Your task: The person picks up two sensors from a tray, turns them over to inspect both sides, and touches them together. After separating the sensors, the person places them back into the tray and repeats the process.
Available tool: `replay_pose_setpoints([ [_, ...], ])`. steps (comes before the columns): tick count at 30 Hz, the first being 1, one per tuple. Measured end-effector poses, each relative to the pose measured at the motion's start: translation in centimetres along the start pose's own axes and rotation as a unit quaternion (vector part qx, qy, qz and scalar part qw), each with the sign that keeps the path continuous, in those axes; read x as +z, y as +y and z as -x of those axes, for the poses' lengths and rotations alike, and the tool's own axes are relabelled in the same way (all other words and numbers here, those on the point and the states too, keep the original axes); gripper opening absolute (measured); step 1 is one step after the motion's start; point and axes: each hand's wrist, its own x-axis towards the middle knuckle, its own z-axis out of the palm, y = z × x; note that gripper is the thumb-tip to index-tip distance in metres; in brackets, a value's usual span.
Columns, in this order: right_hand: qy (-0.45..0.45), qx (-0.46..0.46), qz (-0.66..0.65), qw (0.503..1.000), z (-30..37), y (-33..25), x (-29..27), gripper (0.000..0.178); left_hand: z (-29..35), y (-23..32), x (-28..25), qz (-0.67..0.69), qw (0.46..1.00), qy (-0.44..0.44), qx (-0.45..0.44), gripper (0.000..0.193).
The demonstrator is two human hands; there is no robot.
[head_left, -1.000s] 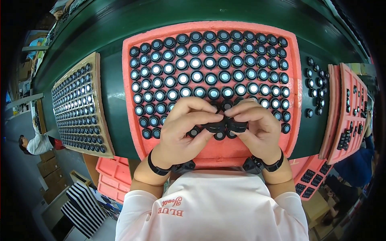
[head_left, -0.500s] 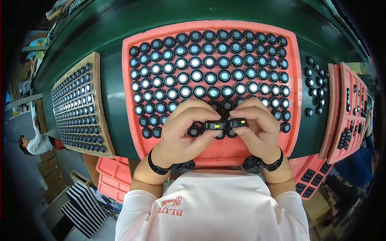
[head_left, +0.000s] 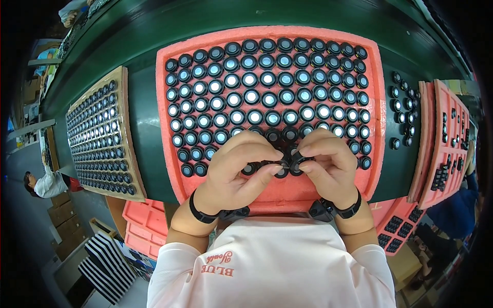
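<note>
Centre frame | left hand (head_left: 237, 172) and right hand (head_left: 328, 164) both pinch small black round part (head_left: 281, 165) | glossy, ring-shaped | above pink foam tray (head_left: 382, 102)

Dark green desk (head_left: 144, 97) is being occupied by pink foam tray (head_left: 377, 128) at ctr, tan tray (head_left: 126, 133) at left, more pink trays (head_left: 429, 149) at right.
</note>
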Motion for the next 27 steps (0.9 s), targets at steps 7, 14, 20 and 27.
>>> replay_pose_setpoints([
  [7,-0.006,0.008,0.025,1.000,-0.1,-0.3,-0.2,0.024,-0.1,0.0,0.1,0.008,1.000,0.003,-0.007,0.021],
  [14,-0.030,0.040,0.041,0.998,0.0,-0.6,-0.5,0.021,-0.2,-0.1,0.2,0.004,1.000,0.007,-0.010,0.020],
  [20,0.035,0.013,-0.023,0.999,-0.1,0.0,0.5,0.023,0.0,0.7,-0.4,-0.011,0.999,0.019,-0.023,0.023],
  [27,-0.024,0.058,0.078,0.995,-0.3,0.0,0.8,0.026,2.0,4.6,-3.6,0.014,0.983,0.177,-0.041,0.026],
])
